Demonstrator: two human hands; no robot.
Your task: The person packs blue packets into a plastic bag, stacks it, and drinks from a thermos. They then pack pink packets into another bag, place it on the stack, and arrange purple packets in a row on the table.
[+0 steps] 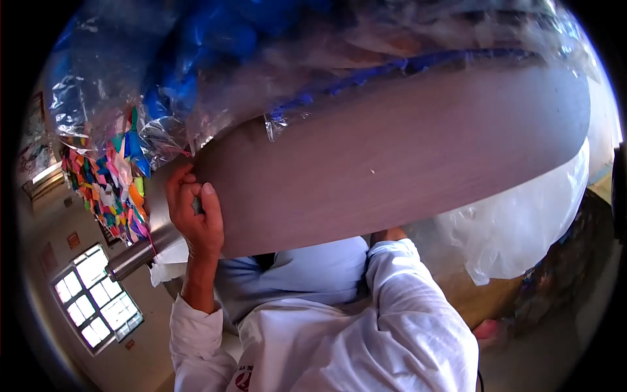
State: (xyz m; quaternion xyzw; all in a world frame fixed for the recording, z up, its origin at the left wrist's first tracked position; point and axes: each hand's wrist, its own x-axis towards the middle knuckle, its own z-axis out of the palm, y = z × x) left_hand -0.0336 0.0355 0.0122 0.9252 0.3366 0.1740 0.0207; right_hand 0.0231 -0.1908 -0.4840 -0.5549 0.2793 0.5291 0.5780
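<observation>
A long, smooth grey-brown board (392,157) stretches across in front of me, over my lap. At its left end is my left hand (198,212), raised with curled fingers and the thumb bent toward them. Whatever lies between those fingers, if anything, is too small to make out. Just past the fingertips, a thin pinkish-red strand (186,153) shows beside clear plastic. My right hand (390,234) is mostly hidden beneath the board's near edge; only a bit by the cuff shows, so its fingers cannot be seen.
Clear plastic sheeting (98,98) with blue material (222,32) piles along the far side. Multicoloured scraps (108,186) hang at left, above a metal cylinder (134,258). A white translucent plastic bag (516,222) bulges under the board's right end. A window (98,297) is at lower left.
</observation>
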